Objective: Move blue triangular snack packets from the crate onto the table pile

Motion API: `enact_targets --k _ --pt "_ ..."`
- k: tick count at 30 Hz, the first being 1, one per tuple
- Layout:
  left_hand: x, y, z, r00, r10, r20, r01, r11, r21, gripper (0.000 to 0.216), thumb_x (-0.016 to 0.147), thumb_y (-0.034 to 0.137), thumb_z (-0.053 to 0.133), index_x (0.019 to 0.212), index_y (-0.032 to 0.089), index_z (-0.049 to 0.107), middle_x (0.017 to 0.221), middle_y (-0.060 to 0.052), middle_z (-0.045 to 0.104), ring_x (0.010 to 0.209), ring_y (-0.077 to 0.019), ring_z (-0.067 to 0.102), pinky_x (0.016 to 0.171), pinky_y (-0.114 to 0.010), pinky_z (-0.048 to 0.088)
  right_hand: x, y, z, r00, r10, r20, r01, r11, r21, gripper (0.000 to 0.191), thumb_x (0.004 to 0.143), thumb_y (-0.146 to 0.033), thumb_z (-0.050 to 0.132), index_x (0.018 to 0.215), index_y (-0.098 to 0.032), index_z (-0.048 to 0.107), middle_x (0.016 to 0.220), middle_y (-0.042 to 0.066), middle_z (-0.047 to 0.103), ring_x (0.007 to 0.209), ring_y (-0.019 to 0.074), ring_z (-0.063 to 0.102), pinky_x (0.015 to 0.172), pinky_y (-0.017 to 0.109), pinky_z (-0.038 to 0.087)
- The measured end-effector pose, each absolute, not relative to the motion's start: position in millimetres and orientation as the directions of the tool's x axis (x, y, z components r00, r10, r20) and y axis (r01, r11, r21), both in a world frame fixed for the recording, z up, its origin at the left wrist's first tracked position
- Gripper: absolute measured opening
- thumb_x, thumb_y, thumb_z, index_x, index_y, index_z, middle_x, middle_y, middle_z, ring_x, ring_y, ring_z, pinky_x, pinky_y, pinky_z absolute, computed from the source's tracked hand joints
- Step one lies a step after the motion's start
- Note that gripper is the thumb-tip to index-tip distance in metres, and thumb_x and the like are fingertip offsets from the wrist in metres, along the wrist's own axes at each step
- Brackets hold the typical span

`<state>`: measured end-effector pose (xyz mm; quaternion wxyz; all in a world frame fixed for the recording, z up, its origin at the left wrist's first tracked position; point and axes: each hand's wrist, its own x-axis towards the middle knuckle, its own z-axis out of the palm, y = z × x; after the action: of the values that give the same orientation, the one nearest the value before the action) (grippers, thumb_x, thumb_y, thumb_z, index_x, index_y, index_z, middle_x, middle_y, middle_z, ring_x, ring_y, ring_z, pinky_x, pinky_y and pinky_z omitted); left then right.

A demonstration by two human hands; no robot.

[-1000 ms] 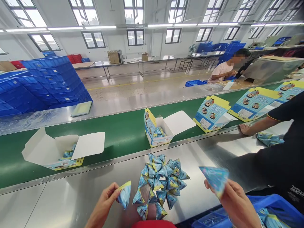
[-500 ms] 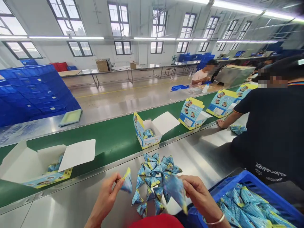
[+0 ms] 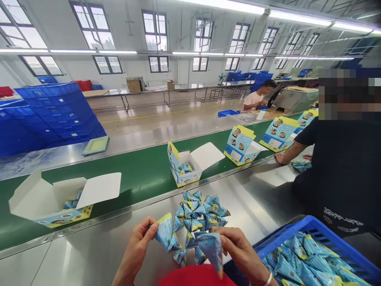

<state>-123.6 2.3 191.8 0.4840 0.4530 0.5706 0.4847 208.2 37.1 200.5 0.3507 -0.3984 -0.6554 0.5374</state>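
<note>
Two triangular pkts in hand, low centre, just above steel bench (image 3: 89, 254). L hand (image 3: 137, 245) pinched blue-yellow pkt (image 3: 163, 235) by one corner betw. thumb & fingers. R hand (image 3: 241, 249) gripped second pkt (image 3: 212, 248) at its top edge, point hanging down. Both pkts just in front of pkt pile (image 3: 200, 212) lying on bench. Blue crate (image 3: 315, 232) w/ more pkts close by R hand. Beyond pile, green belt (image 3: 143, 171) carried open box (image 3: 186, 167), pkts inside; larger open box (image 3: 53, 194) further L, flaps out. Co-worker in dark shirt (image 3: 342, 171) stood to the R, co-worker's hand (image 3: 281, 159) resting at bench edge.
</note>
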Motion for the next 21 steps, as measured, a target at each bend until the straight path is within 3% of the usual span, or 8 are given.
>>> enact_targets --k 5,10,13,17,21 --pt "-98.6 1.2 182.5 -0.073 0.99 -0.124 0.06 0.129 0.99 0.062 0.082 0.078 0.077 0.07 0.02 0.06 0.066 0.003 0.051 0.067 -0.0141 0.043 0.063 -0.027 0.037 200.8 30.7 188.6 -0.444 0.89 0.099 0.263 0.235 -0.936 0.061 0.105 -0.072 0.053 0.074 -0.022 0.07 0.072 0.001 0.06 0.07 0.0181 0.055 0.069 0.03 0.043" --pt "-68.4 -7.3 173.6 0.051 0.972 -0.229 -0.365 0.231 0.902 0.059 0.082 0.071 0.085 0.077 0.021 0.054 0.069 0.007 0.045 0.065 -0.0106 0.034 0.061 -0.023 0.034 196.7 29.9 183.9 -0.499 0.862 0.091 0.297 0.268 -0.916 0.061 0.107 -0.072 0.049 0.082 -0.022 0.074 0.08 0.003 0.066 0.077 0.0188 0.059 0.075 0.031 0.045" --pt "-52.9 -12.5 170.1 0.094 0.961 -0.259 -0.476 0.272 0.837 0.06 0.079 0.069 0.088 0.078 0.022 0.05 0.069 0.006 0.047 0.064 -0.0101 0.035 0.061 -0.023 0.035 195.8 28.8 177.7 -0.517 0.856 0.027 0.289 0.203 -0.935 0.062 0.105 -0.075 0.05 0.082 -0.021 0.071 0.079 0.003 0.065 0.076 0.0188 0.058 0.075 0.031 0.046" --pt "-39.7 -18.9 159.0 0.185 0.939 -0.291 -0.409 0.342 0.846 0.061 0.081 0.072 0.085 0.08 0.023 0.05 0.069 0.007 0.044 0.064 -0.0102 0.034 0.061 -0.023 0.032 190.3 19.4 154.3 -0.521 0.85 -0.074 0.122 -0.011 -0.992 0.061 0.1 -0.081 0.052 0.107 -0.024 0.07 0.087 0.002 0.066 0.076 0.019 0.061 0.072 0.031 0.051" --pt "-32.5 -22.4 144.6 0.256 0.934 -0.25 -0.151 0.294 0.944 0.069 0.081 0.087 0.073 0.078 0.023 0.048 0.072 0.006 0.041 0.068 -0.0119 0.031 0.065 -0.027 0.031 185.5 6.8 131.9 -0.538 0.84 -0.075 0.032 -0.068 -0.997 0.079 0.092 -0.086 0.061 0.146 -0.028 0.062 0.117 0.009 0.073 0.109 0.0295 0.07 0.099 0.044 0.057"
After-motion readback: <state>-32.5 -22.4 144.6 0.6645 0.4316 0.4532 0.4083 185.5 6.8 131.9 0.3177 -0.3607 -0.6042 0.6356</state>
